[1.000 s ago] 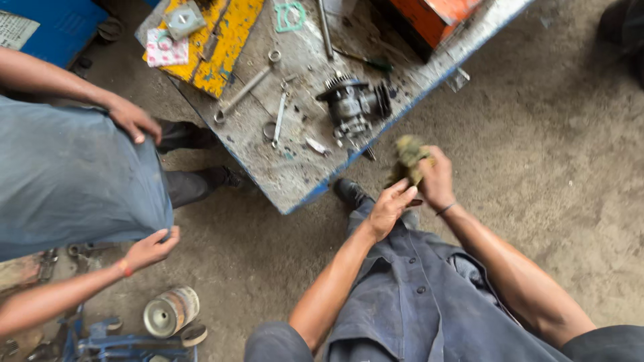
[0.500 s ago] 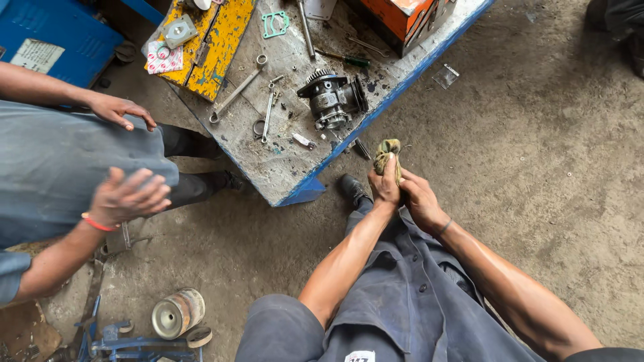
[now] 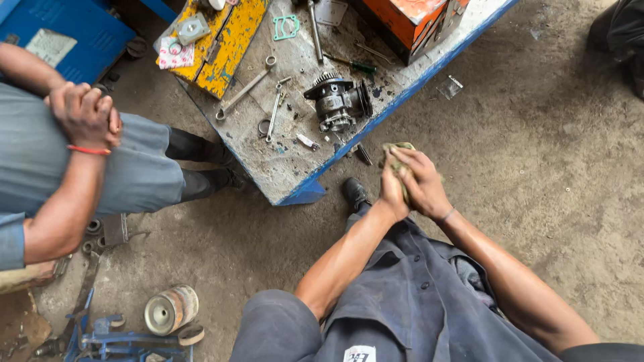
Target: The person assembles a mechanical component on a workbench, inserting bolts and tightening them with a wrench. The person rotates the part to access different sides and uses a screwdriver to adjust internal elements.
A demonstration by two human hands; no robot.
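Rag clasped between both hands, just off the workbench corner.

Left hand [image 3: 392,191] and right hand [image 3: 424,184] press together, fingers closed around a greenish rag [image 3: 396,153] that pokes out above them: looks like a hand-wiping step. Rag sits near the blue-edged workbench [image 3: 288,167], not touching it. On the bench: dark machine part [image 3: 339,102], two spanners [image 3: 258,94], orange box [image 3: 409,17]. Second person at left, hands clasped [image 3: 84,114]. Any further wiping would call for turning the rag within the palms.
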